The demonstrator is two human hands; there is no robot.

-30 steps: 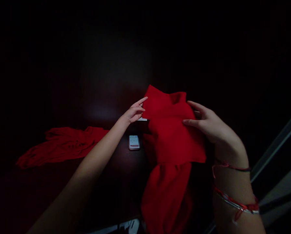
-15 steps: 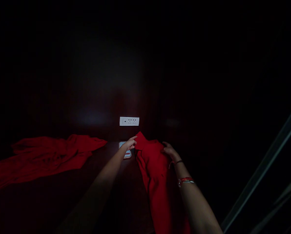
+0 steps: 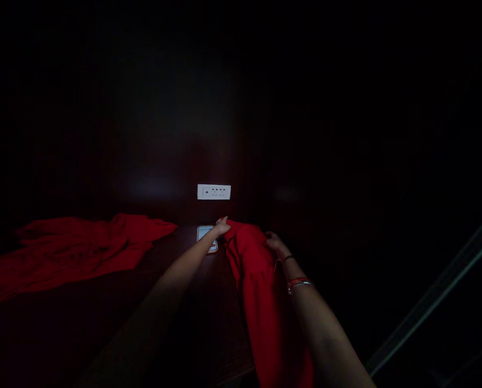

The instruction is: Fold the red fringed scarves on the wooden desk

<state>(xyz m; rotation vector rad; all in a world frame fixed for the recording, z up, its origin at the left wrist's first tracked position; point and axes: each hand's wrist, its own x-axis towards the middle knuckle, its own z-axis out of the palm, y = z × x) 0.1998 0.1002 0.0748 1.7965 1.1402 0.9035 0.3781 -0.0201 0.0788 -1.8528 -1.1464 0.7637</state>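
Note:
A red cloth (image 3: pixel 261 291) lies stretched along the dark table (image 3: pixel 200 328), its near end hanging over the front edge. My left hand (image 3: pixel 220 228) pinches the cloth's far left corner, close to a phone (image 3: pixel 206 235) lying flat. At the far right corner my right hand (image 3: pixel 276 245) holds the cloth, with bracelets on that wrist. Both arms reach far forward.
A second red cloth (image 3: pixel 75 250) lies crumpled at the table's left. A white wall socket (image 3: pixel 214 192) sits on the dark back panel just above the phone. A pale rail (image 3: pixel 435 312) runs diagonally at the right. The scene is very dim.
The cloth, held up in front of me a second ago, has been carried forward and laid down on the table. Both hands moved far away from me, still on its corners.

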